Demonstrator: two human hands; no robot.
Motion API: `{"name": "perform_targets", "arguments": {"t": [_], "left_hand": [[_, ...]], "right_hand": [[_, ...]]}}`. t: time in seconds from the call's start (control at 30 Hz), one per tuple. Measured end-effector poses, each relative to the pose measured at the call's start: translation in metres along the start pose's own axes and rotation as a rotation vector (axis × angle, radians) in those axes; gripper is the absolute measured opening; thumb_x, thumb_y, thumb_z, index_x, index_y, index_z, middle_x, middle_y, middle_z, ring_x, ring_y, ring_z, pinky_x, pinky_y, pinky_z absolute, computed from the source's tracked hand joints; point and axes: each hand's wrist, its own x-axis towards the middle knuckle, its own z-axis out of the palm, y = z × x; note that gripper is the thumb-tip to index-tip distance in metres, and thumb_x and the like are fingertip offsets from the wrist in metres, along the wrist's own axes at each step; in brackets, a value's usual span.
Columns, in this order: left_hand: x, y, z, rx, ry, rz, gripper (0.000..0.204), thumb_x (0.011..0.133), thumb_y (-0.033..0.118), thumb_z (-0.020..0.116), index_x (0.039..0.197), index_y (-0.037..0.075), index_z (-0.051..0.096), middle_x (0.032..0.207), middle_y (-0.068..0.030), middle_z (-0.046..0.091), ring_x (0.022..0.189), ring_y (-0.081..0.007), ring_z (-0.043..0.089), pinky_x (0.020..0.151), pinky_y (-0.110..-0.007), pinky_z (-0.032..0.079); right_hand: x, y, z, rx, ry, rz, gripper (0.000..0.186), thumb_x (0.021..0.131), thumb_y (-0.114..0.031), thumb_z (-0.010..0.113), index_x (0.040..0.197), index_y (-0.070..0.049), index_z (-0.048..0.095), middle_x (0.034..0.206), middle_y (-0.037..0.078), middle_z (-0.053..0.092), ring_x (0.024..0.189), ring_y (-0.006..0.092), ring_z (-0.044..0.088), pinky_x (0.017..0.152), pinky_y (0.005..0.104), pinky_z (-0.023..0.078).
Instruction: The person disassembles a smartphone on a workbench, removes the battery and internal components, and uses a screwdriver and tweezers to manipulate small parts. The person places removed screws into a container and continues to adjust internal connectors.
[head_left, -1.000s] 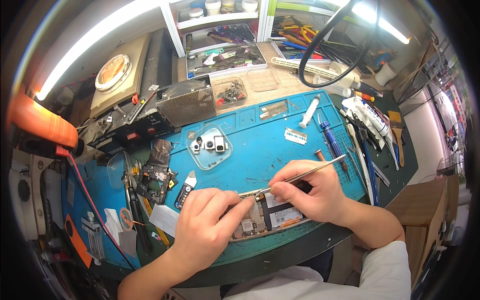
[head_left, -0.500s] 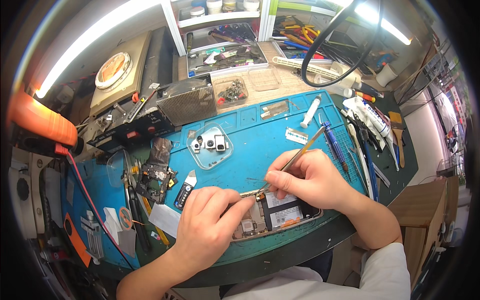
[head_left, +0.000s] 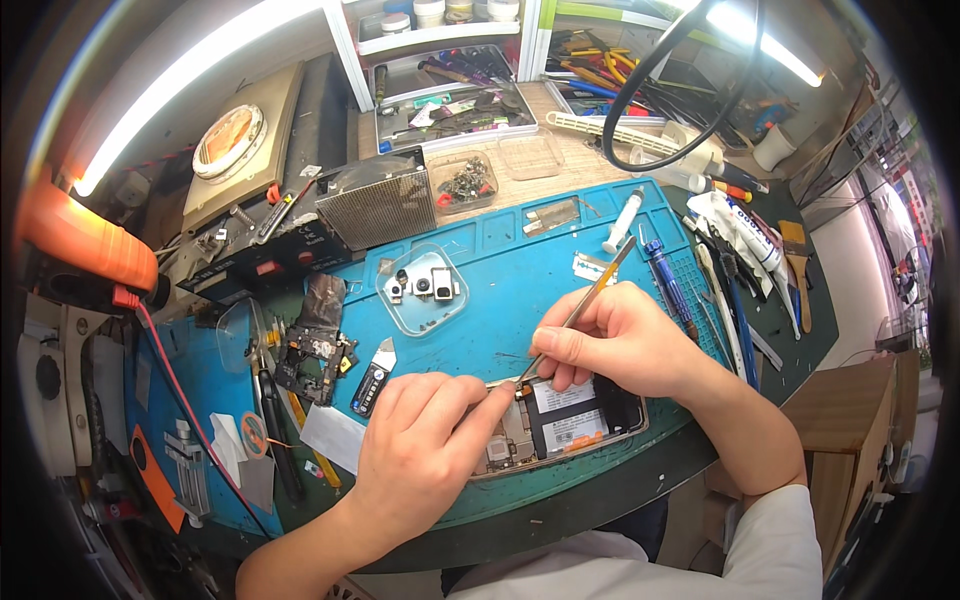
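An opened smartphone (head_left: 560, 428) lies on the blue work mat (head_left: 500, 290), its black battery and circuit board exposed. My left hand (head_left: 415, 455) presses on the phone's left part, forefinger stretched to its upper edge. My right hand (head_left: 620, 340) grips metal tweezers (head_left: 580, 310) whose tips touch the phone's upper edge beside that fingertip; the handle slants up to the right.
A clear tray (head_left: 422, 290) of small camera parts sits on the mat above my hands, with a circuit board assembly (head_left: 315, 350) to its left. A syringe (head_left: 622, 222), a blue screwdriver (head_left: 665, 285) and several tools (head_left: 740, 270) lie to the right. A finned metal block (head_left: 375, 208) stands behind.
My right hand has moved up and left, and the tweezers have swung from nearly flat to steeply slanted. My left hand stays on the phone.
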Motion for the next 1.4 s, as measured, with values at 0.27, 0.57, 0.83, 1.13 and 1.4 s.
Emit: {"name": "perform_targets", "arguments": {"t": [0.27,0.57,0.83,1.13,1.4], "left_hand": [[0.0002,-0.0004,-0.0010,0.011,-0.010,0.020,0.037,0.081,0.009,0.073,0.117,0.003,0.077,0.103,-0.0032,0.064,0.095,-0.0214,0.063,0.088,-0.037,0.050],[-0.0004,0.0004,-0.0019,-0.039,-0.022,-0.021,0.037,0.080,0.009,0.073,0.117,0.003,0.077,0.104,-0.0032,0.064,0.095,-0.0219,0.063,0.089,-0.038,0.050],[0.0025,0.0022,-0.0031,-0.056,-0.025,-0.037,0.034,0.079,0.005,0.075,0.113,0.004,0.079,0.102,-0.0042,0.067,0.092,-0.0237,0.063,0.085,-0.039,0.048],[0.0049,0.0031,-0.0068,-0.028,-0.046,-0.027,0.034,0.079,0.006,0.074,0.113,0.005,0.078,0.101,-0.0036,0.066,0.093,-0.0231,0.062,0.086,-0.039,0.048],[0.0063,0.0027,-0.0079,-0.031,-0.073,-0.027,0.036,0.079,0.006,0.074,0.115,0.005,0.078,0.101,-0.0036,0.066,0.093,-0.0234,0.063,0.085,-0.039,0.049]], "right_hand": [[-0.0011,0.0019,0.0001,0.003,-0.002,-0.007,0.023,0.108,-0.022,0.070,0.109,0.001,0.074,0.093,0.011,0.077,0.079,0.0131,0.075,0.068,0.0248,0.058],[-0.0016,0.0030,-0.0005,0.016,-0.031,-0.044,0.022,0.108,-0.021,0.069,0.109,0.000,0.074,0.093,0.010,0.077,0.081,0.0129,0.075,0.070,0.0248,0.058],[-0.0016,0.0030,-0.0001,0.006,-0.028,-0.045,0.022,0.109,-0.021,0.069,0.108,0.000,0.074,0.092,0.010,0.077,0.081,0.0129,0.075,0.070,0.0247,0.058],[-0.0020,0.0017,0.0008,0.006,0.005,-0.031,0.031,0.107,-0.026,0.070,0.106,0.005,0.074,0.092,0.012,0.078,0.081,0.0151,0.076,0.074,0.0294,0.061],[-0.0022,0.0040,0.0017,-0.004,0.016,-0.035,0.024,0.109,-0.023,0.069,0.108,0.001,0.073,0.091,0.010,0.077,0.078,0.0127,0.074,0.068,0.0243,0.057]]}}
